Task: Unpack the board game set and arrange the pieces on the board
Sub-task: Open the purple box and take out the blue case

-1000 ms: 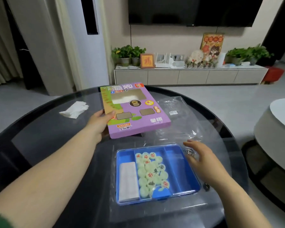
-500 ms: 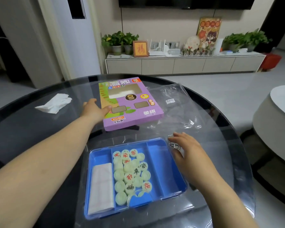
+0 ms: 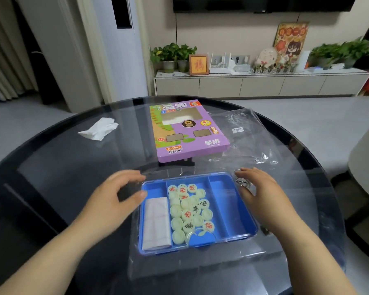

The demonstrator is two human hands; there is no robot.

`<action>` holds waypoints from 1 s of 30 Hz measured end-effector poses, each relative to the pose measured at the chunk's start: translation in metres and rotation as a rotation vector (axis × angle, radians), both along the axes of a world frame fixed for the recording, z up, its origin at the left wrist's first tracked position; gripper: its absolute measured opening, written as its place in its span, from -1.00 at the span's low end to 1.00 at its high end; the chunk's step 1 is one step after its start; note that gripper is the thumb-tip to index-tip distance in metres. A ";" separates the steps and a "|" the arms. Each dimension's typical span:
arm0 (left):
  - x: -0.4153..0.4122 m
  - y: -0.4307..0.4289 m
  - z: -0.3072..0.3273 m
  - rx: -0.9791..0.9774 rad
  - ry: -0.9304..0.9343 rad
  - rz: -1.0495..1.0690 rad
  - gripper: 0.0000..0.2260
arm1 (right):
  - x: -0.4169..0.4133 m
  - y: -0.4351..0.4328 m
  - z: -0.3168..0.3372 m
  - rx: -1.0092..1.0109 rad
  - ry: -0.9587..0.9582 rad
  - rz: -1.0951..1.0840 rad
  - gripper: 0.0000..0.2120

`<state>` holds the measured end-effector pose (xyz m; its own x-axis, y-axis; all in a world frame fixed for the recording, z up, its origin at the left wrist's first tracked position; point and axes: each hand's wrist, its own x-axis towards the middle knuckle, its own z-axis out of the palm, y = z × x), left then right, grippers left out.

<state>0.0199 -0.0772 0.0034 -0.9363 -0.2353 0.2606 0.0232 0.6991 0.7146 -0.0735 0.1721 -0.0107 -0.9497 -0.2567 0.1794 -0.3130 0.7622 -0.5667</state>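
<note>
Once off box (image 3: pixel 188 130), hand (image 3: pixel 113 201) at tray (image 3: pixel 228 206)

The left side of the worktop (image 3: pixel 51 179) gives passing room, save a crumpled tissue (image 3: pixel 98 129). A purple box (image 3: pixel 190 135) and plastic bag (image 3: pixel 246 137) crowd the far edge.

A crumpled tissue (image 3: pixel 98 129) lies on the glass table (image 3: pixel 51 177), potted plants (image 3: pixel 173 53) beyond.

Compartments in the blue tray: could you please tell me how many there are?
3: left compartment with a folded white sheet, middle compartment with the round pieces, right compartment with nothing visible.
</note>
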 end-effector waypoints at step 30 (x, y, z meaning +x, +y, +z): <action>0.098 0.001 -0.021 -0.035 -0.199 -0.013 0.24 | 0.064 -0.096 0.055 0.320 -0.199 0.415 -0.59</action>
